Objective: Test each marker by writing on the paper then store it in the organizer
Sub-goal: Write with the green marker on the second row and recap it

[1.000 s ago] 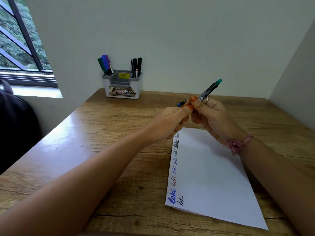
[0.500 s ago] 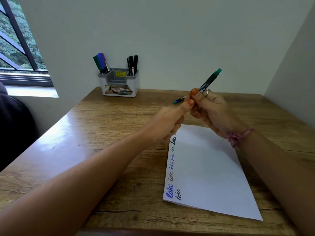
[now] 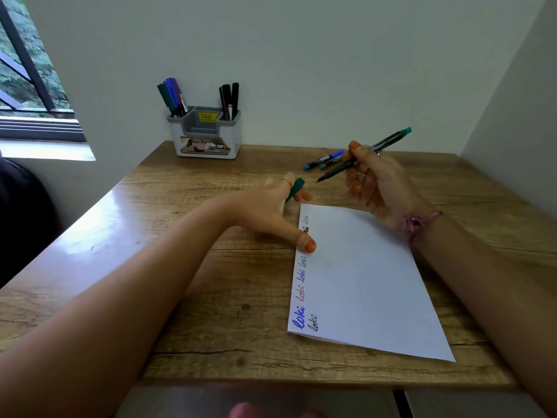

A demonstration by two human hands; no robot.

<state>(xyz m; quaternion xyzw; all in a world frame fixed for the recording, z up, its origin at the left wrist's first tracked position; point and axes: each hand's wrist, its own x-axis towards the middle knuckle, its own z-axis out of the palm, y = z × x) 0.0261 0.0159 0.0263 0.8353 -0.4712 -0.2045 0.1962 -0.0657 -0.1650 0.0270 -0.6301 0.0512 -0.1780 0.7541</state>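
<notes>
Green-ended, the slim black plastic marker (image 3: 364, 156) sits uncapped in the right hand (image 3: 376, 182), fingers pinching its barrel above the white sheet of paper (image 3: 367, 276). The left hand (image 3: 271, 206) holds the green cap (image 3: 294, 190) between its fingers, thumb pressing the paper's edge. Light, stiff and smooth, it likely handles best gripped near the tip.

Plain pale grey-white wall (image 3: 331, 55) fills upper centre; 2nd wall (image 3: 518, 95) angles in at right, forming a corner. Dark-framed window (image 3: 27, 73) w/ green foliage behind, upper left; white sill (image 3: 45, 150) below. Wood-grain brown tabletop (image 3: 187, 267) spans lower frame, daylight glare on its left edge. Dark rounded shape (image 3: 21, 218), far left, unclear.
</notes>
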